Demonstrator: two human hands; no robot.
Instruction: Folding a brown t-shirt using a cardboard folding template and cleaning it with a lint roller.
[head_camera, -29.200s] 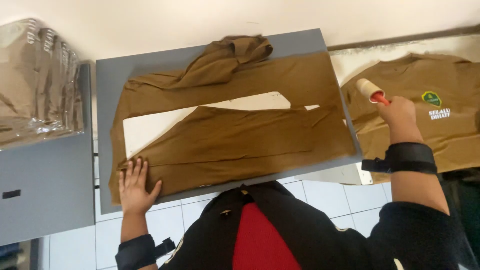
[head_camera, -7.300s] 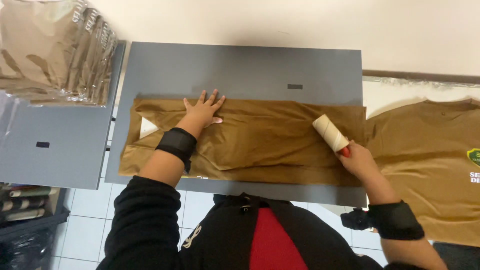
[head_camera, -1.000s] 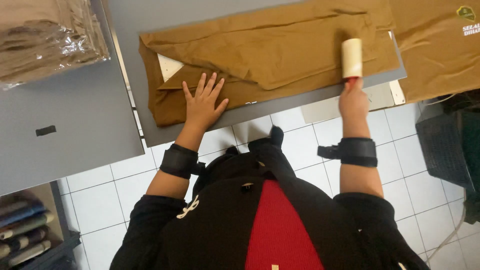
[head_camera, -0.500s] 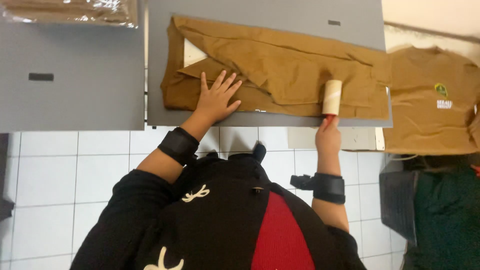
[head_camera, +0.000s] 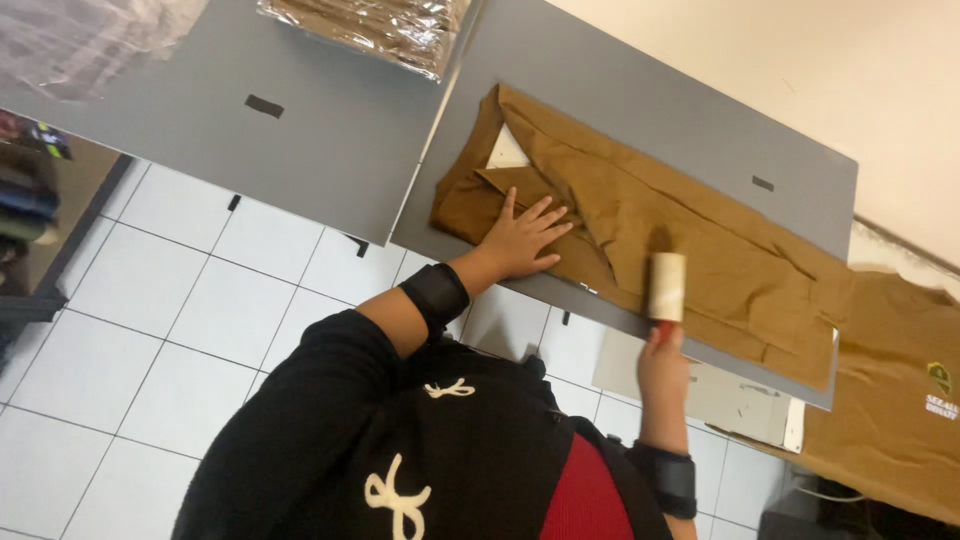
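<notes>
A grey table (head_camera: 640, 110) is seen from above, set against a cream wall over white floor tiles. A folded brown garment (head_camera: 650, 230) is spread along the table's near edge, with bare grey surface left behind it. A second grey table (head_camera: 330, 130) alongside carries a stack of bagged brown garments (head_camera: 375, 25). The left hand (head_camera: 522, 240) is pressed flat, fingers spread, on the garment. The right hand (head_camera: 662, 362) is closed around the red handle of a lint roller (head_camera: 667, 287), laid on the cloth.
</notes>
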